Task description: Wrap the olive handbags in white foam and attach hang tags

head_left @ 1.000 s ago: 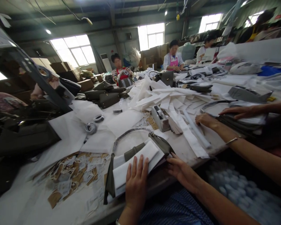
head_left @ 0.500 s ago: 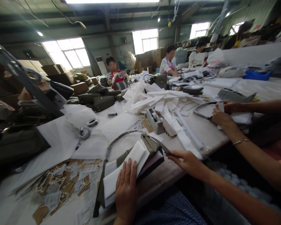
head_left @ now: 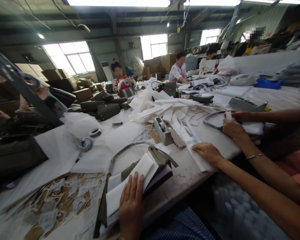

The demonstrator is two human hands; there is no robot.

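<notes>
My left hand (head_left: 131, 203) lies flat on a folded white foam sheet (head_left: 130, 183), fingers stretched out. The sheet rests on an olive-green handbag (head_left: 162, 158) whose wrapped handle (head_left: 112, 163) arches over the table. The bag's loose strap end (head_left: 173, 161) sticks out to the right, apart from my hands. Further right, my right hand (head_left: 208, 153) has its fingers together on the edge of a long white foam strip (head_left: 190, 143); the fingertips' underside is hidden.
A tape dispenser (head_left: 163, 131) stands behind the bag, near a heap of white foam pieces (head_left: 162, 105). Tape rolls (head_left: 85, 144) and tags with strings (head_left: 62, 200) lie at left. A co-worker's hands (head_left: 232, 126) work close by on the right. Olive bags (head_left: 107, 110) are piled behind.
My right hand has let go of the bag's strap end and moved right to the white foam strip. My left hand stays on the foam sheet. The view has shifted slightly.
</notes>
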